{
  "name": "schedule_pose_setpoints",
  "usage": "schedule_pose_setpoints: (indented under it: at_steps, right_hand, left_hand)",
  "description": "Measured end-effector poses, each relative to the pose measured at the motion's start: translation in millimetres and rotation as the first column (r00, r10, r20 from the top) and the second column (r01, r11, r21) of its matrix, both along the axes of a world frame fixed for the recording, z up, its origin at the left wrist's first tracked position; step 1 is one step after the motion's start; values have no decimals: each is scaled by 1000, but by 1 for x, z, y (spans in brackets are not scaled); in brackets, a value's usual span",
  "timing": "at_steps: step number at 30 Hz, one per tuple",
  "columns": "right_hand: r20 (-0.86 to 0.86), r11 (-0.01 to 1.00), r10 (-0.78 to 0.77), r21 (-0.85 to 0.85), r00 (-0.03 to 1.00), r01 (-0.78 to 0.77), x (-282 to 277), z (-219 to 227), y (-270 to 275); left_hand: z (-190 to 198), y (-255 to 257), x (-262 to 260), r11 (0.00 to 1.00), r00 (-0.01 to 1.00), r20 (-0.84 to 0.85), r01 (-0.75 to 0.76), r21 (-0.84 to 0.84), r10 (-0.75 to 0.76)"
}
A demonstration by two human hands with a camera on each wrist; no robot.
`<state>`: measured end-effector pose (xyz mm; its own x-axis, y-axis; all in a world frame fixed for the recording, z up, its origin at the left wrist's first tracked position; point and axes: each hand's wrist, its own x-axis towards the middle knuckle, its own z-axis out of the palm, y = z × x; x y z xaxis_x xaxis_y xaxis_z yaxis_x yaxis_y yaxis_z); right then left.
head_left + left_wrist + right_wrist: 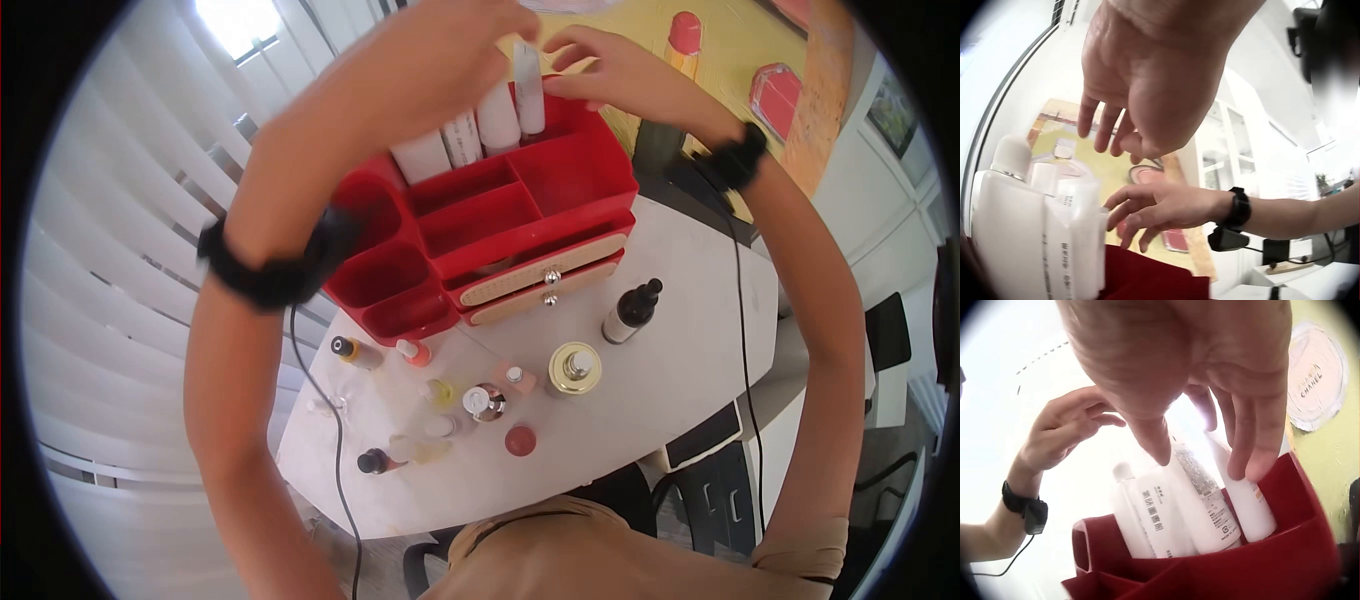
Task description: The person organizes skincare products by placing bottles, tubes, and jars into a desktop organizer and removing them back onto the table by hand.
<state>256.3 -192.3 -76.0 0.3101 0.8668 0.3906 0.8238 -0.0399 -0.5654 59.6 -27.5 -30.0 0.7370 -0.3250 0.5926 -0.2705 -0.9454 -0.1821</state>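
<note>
A red desk organizer (pixel 575 180) stands on the white table (pixel 690 370). Its back compartment holds several upright white tubes and bottles (pixel 470 135). My right hand (pixel 580 72) reaches over them with fairly straight fingers, and its fingertips touch the rightmost white tube (pixel 528 95). In the right wrist view those fingers (pixel 1254 444) lie against that tube (pixel 1247 506), beside the other white tubes (pixel 1160 519) in the organizer (pixel 1241 569). My left hand (pixel 470 40) hovers just above the tubes, fingers loosely spread and holding nothing. The left wrist view shows the same: left hand (pixel 1141 94) above, right hand (pixel 1147 209) below.
In front of the organizer, two beige drawer fronts (pixel 540 272) face me. Several small bottles and jars lie on the table: a dark dropper bottle (pixel 630 312), a gold-lidded jar (pixel 575 368), a red cap (pixel 520 440). Window blinds are at the left, and a black cable (pixel 335 440) hangs there.
</note>
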Motion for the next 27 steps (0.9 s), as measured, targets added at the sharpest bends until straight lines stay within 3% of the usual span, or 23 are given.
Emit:
schedule_pose_setpoints:
  at_steps: [2,3,4,5,7,10,12,14,16,18,19,20,22,23,24,25,27]
  right_hand:
    - [24,996,51,76,998,-52,-14,-7,-46]
    - [-5,999,-2,-53,1000,2,-30,-10,-73]
    - [-19,982,-54,-182,998,49,-47,-12,-98]
    - [-71,979,-7,-202,997,-7,-53,-23,-120]
    - [-154,976,37,-206,987,-69,-65,-64,-150]
    - [-228,979,-1,-199,974,-45,-86,-121,-161]
    - [-188,980,2,-195,982,-39,-91,-146,-156]
    - [-153,982,5,-185,988,-34,-91,-141,-149]
    - [-191,989,3,-144,982,-31,-91,-109,-142]
    - [-401,999,-46,-8,915,47,-94,-50,-132]
    - [-437,978,80,207,896,13,-79,-36,-120]
    - [-355,964,71,265,932,27,-74,-10,-109]
    - [-284,979,22,202,959,38,-53,27,-78]
    - [-196,981,-36,182,980,72,-41,34,-58]
    - [-106,980,-93,165,990,109,-28,37,-40]
    - [-102,978,-89,177,991,106,-12,35,-24]
    - [-126,999,-24,39,992,29,17,19,7]
  left_hand:
    - [-5,-57,-51,970,946,-313,4,-245,-83]
    - [-19,-71,-65,959,864,-469,50,-281,-182]
    - [-50,-70,-67,878,925,-245,359,316,-290]
    - [-45,-96,-84,965,695,-675,110,-238,-246]
    - [-86,-104,-89,940,739,-582,287,-185,-340]
    - [-113,-113,-82,951,692,-655,255,-172,-304]
    - [-113,-120,-74,981,586,-788,143,-129,-189]
    - [-105,-120,-78,982,616,-765,143,-126,-188]
    - [-86,-113,-83,982,644,-741,140,-128,-188]
    - [-39,-103,-93,953,747,-639,-22,-302,-185]
    - [-19,-94,-91,946,807,-562,-13,-325,-182]
    - [-1,-86,-86,939,862,-474,3,-345,-177]
    - [34,-74,-72,949,905,-423,-88,-303,-51]
    - [42,-64,-59,965,933,-358,-63,-256,-35]
    - [46,-56,-46,968,937,-349,-63,-245,-27]
    - [47,-49,-31,968,951,-309,-82,-237,6]
    - [44,-36,-2,967,958,-282,-113,-229,45]
